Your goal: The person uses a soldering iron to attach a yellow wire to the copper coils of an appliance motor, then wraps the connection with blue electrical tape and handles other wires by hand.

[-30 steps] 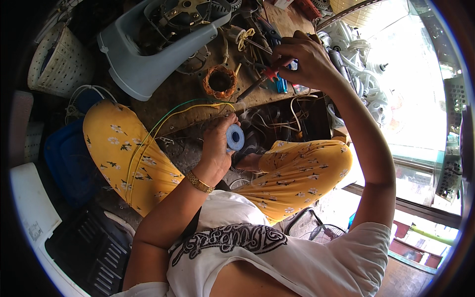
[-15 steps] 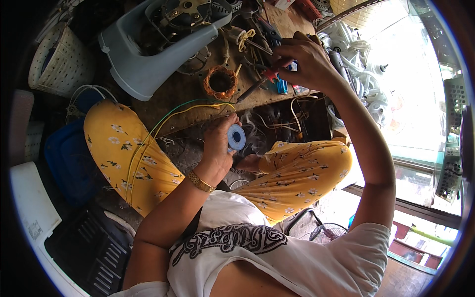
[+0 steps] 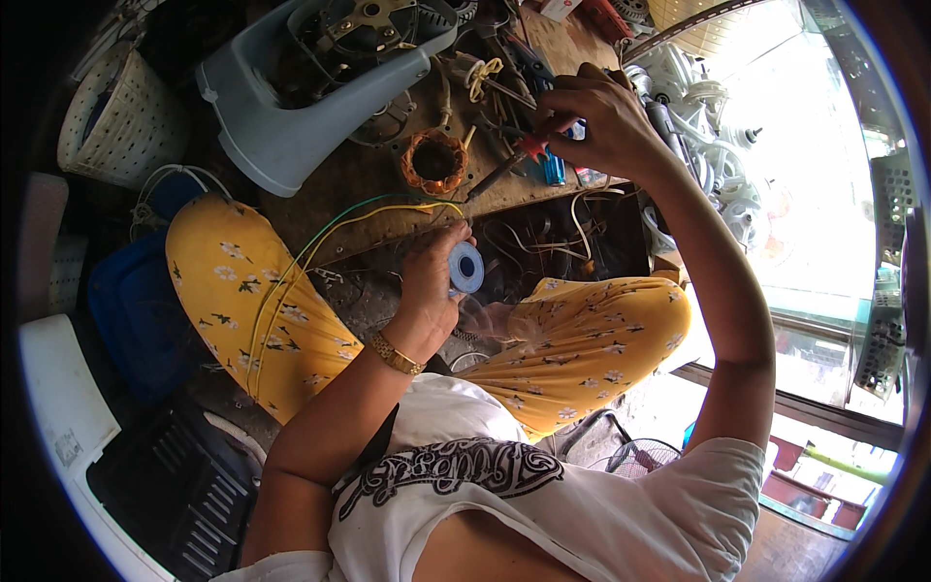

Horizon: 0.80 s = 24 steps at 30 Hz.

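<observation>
My left hand (image 3: 433,264) is closed around a small spool of solder (image 3: 466,268) with a pale blue rim, above the bench's near edge. Close by its fingertips end a yellow wire (image 3: 339,221) and a green wire (image 3: 355,207), both trailing back over my left knee. Held in my right hand (image 3: 599,118) is a soldering iron (image 3: 500,178) with a red collar, pointing down and left. Its tip lies just beyond my left fingers; whether it touches a wire is too small to tell. An orange-brown wound motor coil (image 3: 433,162) rests on the bench beyond.
The wooden bench (image 3: 378,225) carries a grey-blue fan housing (image 3: 281,145), a blue-handled tool (image 3: 554,169) and scattered tools. White plastic parts (image 3: 722,184) pile up at the right. A perforated basket (image 3: 121,126) and a blue bin (image 3: 136,310) stand left.
The smoke beside the spool has thinned and drifted lower. Both hands, the spool and the iron have shifted only slightly right.
</observation>
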Motion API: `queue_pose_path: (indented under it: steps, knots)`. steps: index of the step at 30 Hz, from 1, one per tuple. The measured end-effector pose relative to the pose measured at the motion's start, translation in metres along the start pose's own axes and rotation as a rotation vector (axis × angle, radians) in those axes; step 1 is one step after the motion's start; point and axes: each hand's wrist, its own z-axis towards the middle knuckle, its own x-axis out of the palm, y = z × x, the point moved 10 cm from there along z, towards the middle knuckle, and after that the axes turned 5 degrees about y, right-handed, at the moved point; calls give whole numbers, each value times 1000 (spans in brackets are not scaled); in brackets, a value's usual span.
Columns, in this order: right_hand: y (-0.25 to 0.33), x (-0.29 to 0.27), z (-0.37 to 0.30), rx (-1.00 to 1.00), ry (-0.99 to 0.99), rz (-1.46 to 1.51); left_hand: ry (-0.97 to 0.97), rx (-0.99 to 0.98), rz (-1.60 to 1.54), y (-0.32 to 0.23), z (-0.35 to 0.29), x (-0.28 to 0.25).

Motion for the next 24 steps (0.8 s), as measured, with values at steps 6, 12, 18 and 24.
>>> queue_pose_path:
  steps: [6,12,18,24]
  knots:
    - [-2,2,-1,0,-6,-17,-9,-11,5,1,-1,0]
    - [-3,2,-1,10,-4,-14,-14,2,0,-1,-1,1]
    - [0,0,-1,-2,-11,-30,15,10,0,0,1,0]
    - [1,-1,-2,-1,-4,-19,-20,-7,1,2,1,-1]
